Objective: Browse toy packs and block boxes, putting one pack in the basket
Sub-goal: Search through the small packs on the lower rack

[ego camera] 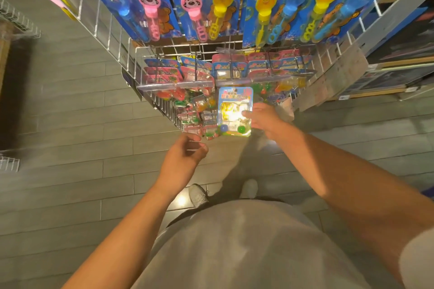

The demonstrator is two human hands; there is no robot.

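Observation:
My right hand (264, 118) holds a small blister toy pack (234, 111) by its right edge, thumb across the front. The pack has a blue card top, a clear bubble with yellow contents, and a blue and a green ball at the bottom. It hangs in front of the lower rows of hanging toy packs (199, 82). My left hand (185, 155) hovers lower left of the pack, fingers loosely curled, holding nothing. No basket is in view.
A wire display rack (122, 54) carries big bubble-wand packs (150, 4) on its upper hooks. Shelves with dark boxes (399, 54) stand at the right. Grey plank floor (70, 124) spreads left of the rack; my shoes (199, 195) are below.

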